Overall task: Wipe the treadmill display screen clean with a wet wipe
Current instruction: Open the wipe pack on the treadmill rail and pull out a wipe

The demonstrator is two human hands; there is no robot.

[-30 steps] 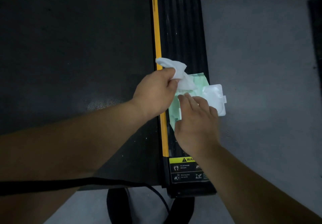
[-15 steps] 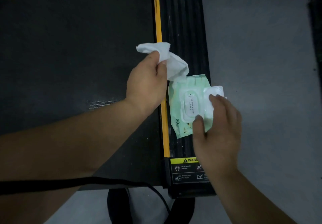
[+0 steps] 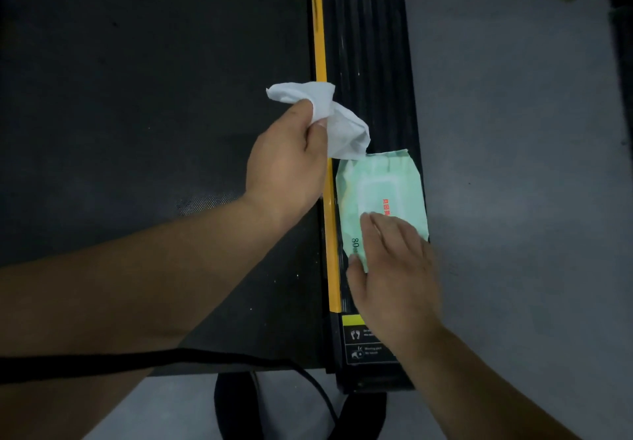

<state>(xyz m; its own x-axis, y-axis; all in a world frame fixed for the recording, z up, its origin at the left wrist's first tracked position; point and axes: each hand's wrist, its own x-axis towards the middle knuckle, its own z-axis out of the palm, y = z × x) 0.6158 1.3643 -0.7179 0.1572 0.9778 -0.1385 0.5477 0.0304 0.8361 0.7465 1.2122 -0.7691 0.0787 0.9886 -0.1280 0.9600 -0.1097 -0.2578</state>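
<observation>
A white wet wipe (image 3: 337,121) hangs crumpled from my left hand (image 3: 286,158), which pinches it between thumb and fingers above the treadmill's yellow stripe (image 3: 325,220). A pale green wipe pack (image 3: 380,193) lies on the black ribbed side rail (image 3: 363,45), its lid flap down. My right hand (image 3: 394,261) lies flat on the near end of the pack, fingers straight and pressing on it. The treadmill display screen is out of view.
The dark treadmill belt (image 3: 144,103) fills the left. Grey floor (image 3: 513,165) lies to the right of the rail. A warning label (image 3: 363,340) sits at the rail's near end. A black strap (image 3: 164,359) crosses the lower left.
The pack's white lid flap, open before, is now shut under my right hand. My left hand has drawn the wipe free of the pack and holds it a little higher.
</observation>
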